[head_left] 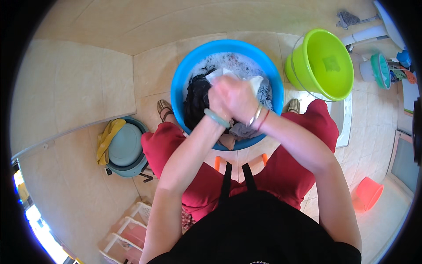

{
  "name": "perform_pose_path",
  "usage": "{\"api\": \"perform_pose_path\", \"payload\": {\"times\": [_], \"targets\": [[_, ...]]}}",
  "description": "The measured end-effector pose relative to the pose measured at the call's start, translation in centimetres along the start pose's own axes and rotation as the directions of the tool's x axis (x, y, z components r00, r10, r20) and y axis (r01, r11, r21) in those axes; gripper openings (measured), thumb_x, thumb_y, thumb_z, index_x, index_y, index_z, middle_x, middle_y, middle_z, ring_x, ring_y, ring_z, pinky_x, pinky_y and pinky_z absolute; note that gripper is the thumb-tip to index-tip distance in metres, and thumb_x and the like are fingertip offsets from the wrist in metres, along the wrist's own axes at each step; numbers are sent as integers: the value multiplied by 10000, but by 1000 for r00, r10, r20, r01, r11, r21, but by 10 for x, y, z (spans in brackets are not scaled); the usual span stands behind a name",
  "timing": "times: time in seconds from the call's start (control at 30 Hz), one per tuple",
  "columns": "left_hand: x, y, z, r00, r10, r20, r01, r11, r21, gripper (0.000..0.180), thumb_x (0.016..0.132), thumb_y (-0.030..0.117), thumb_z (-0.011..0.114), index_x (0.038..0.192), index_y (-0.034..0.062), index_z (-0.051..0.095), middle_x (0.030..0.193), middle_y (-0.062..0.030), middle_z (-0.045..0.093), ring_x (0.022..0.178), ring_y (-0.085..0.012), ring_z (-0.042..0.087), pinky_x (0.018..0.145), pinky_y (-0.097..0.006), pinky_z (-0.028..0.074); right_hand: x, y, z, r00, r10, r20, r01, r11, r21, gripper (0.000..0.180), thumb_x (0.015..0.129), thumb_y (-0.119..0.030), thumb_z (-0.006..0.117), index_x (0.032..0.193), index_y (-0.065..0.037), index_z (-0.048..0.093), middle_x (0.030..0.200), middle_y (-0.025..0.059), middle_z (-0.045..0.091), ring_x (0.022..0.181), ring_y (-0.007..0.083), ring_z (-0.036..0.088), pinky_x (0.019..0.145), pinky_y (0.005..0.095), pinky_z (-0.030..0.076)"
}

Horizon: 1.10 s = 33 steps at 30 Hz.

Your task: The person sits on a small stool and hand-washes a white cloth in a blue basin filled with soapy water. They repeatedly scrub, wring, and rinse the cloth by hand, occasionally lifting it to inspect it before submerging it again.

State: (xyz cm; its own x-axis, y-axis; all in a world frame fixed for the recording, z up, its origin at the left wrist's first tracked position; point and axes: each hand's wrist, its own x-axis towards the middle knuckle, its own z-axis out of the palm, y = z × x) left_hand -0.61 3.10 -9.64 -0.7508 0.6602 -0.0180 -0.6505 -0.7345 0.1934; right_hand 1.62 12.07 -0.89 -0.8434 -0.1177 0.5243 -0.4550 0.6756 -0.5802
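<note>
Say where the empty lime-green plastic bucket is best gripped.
Take the lime-green plastic bucket by its thin wire bail handle, or by the open rim, from above: it stands upright, mouth up, and the handle hangs down its left side, beside the blue tub.

Both your forearms come up from the lower edge & converge mid-frame. Left hand (pixel 218 99) & right hand (pixel 241 100) are pressed together, fingers curled in tight fists, knuckles up. Elbows bent, wrists nearly touching.

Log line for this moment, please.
hands: left hand and right hand grip white cloth | place: over blue basin | in basin: suds, dark clothes
</note>
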Motion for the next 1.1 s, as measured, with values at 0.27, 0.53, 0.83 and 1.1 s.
{"api": "perform_pose_path", "payload": {"times": [0.27,0.53,0.83,1.1], "targets": [[4,-25,68,708,73,-703,80,980,183,310,986,238,334,1098,28,533,1086,-99,622,929,-237,615,836,-378,495,2,60,0,985,170,-20,-171,983,-68,196,880,-167,562,720,-54,551,646,123,551,566,298,575,465,393,463],[-9,12,-9,996,33,86,-35,999,16,237,979,280,365,985,100,518,998,-45,576,938,-192,557,807,-306,463,-3,-20,1,998,15,-54,-9,994,107,228,878,-189,565,700,-51,528,618,142,545,583,320,580,481,415,464],[4,-21,40,762,2,-648,94,989,115,306,985,285,344,1067,55,528,1084,-87,596,995,-258,582,865,-420,471,-1,62,4,971,229,-71,-231,972,-36,307,907,-199,546,651,-33,509,641,172,557,549,346,558,495,416,448],[-7,5,-6,993,33,-111,-36,999,-26,276,978,292,384,1098,93,534,1114,-64,589,1042,-227,551,900,-393,449,-6,-10,-2,999,33,-22,-30,994,104,233,894,-204,550,714,-56,544,659,125,573,558,296,589,487,379,476]]}}
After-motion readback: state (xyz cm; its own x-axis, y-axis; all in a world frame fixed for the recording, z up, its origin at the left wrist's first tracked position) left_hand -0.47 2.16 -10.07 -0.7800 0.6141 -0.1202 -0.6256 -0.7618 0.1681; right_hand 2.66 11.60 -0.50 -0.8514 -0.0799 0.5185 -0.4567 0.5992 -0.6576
